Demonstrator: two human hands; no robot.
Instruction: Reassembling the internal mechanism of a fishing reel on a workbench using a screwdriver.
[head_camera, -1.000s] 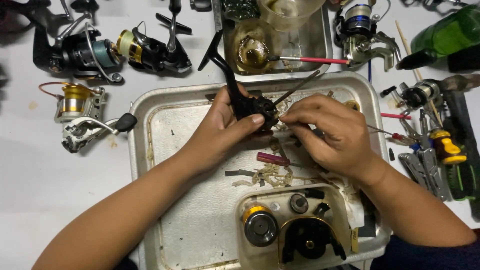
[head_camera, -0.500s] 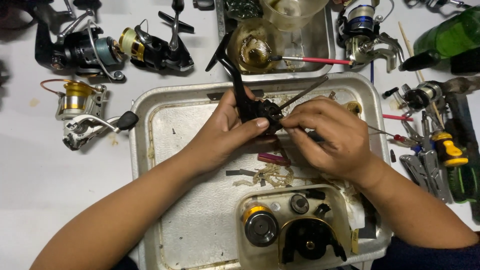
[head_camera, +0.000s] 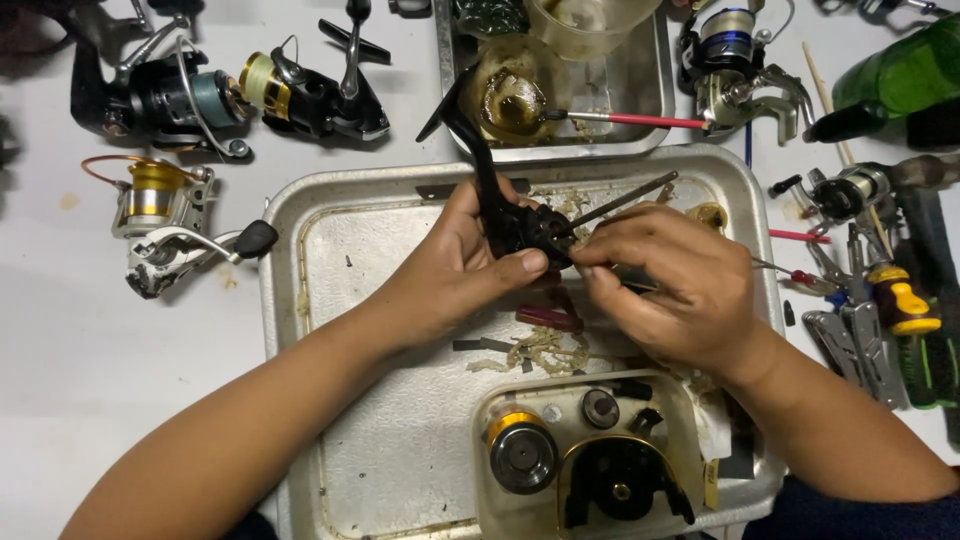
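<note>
My left hand (head_camera: 455, 275) grips a black fishing reel body (head_camera: 530, 228) with its long black stem (head_camera: 470, 130) pointing up and left, held above a metal tray (head_camera: 330, 300). My right hand (head_camera: 680, 285) pinches a thin tool (head_camera: 640, 283) against the reel body's right side; a slim dark shaft (head_camera: 630, 198) sticks out to the upper right. Both hands meet over the tray's upper middle.
A clear plastic tub (head_camera: 520, 410) at the tray's front holds a gold-rimmed spool (head_camera: 522, 452) and black reel parts (head_camera: 620, 480). Several spinning reels (head_camera: 160, 95) lie at left. A second tray with a greasy cup (head_camera: 510, 100) is behind. Screwdrivers and pliers (head_camera: 880, 310) lie at right.
Both hands have stayed on the reel body with only slight shifts; the right hand's fingers worked a little at its side.
</note>
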